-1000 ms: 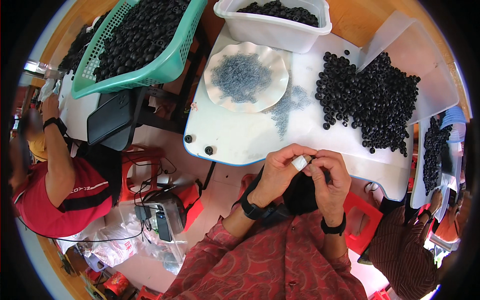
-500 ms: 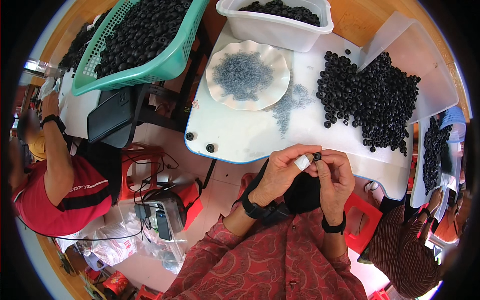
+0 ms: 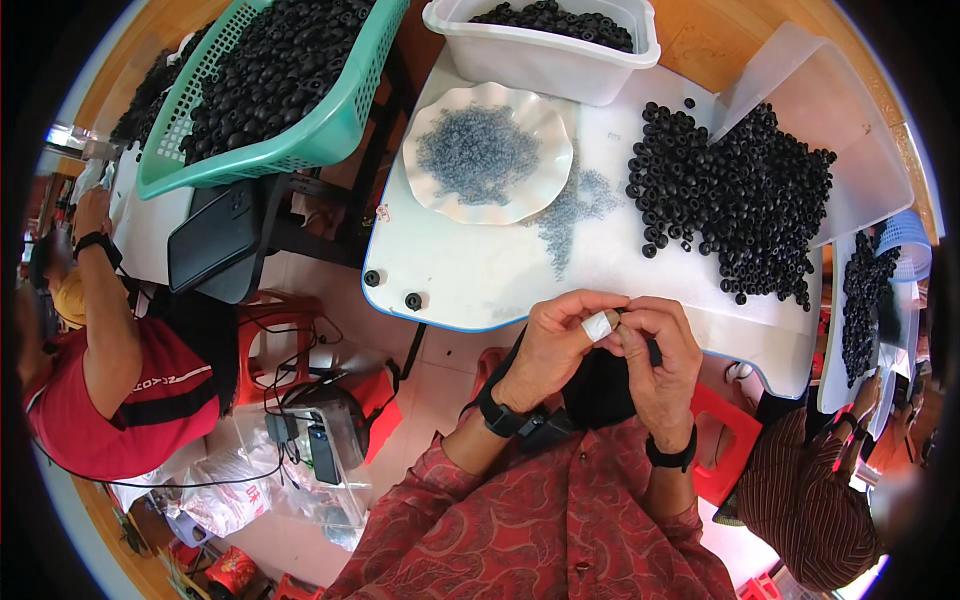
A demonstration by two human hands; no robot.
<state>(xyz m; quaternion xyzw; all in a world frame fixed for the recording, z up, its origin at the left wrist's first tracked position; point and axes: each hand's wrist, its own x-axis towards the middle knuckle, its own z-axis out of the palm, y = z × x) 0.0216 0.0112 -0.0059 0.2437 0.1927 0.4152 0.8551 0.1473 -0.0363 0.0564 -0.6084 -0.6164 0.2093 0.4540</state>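
My left hand point(image 3: 556, 345) and my right hand point(image 3: 662, 352) meet just off the front edge of the white table point(image 3: 480, 285). Both are closed, fingertips pinched together around a small black ring-shaped part point(image 3: 621, 310), mostly covered by the fingers. White tape wraps my left thumb. On the table, a wavy-rimmed white plate point(image 3: 552, 185) carries small clear grey rings point(image 3: 478, 153), and more of these lie scattered beside it. A large heap of black ring-shaped parts point(image 3: 745, 200) lies to the right. Two single black parts point(image 3: 413, 300) stand near the left edge.
A green basket point(image 3: 300, 155) and a white tub point(image 3: 545, 65), both holding black parts, stand at the back. A translucent bin point(image 3: 850, 120) lies tipped behind the heap. A black phone point(image 3: 212, 240) rests at the left. People sit on the left point(image 3: 130, 400) and right point(image 3: 800, 500).
The black ring-shaped part showed plainly between my fingertips before; now the fingers cover most of it. My hands have shifted only slightly, and the whole view has drifted a little.
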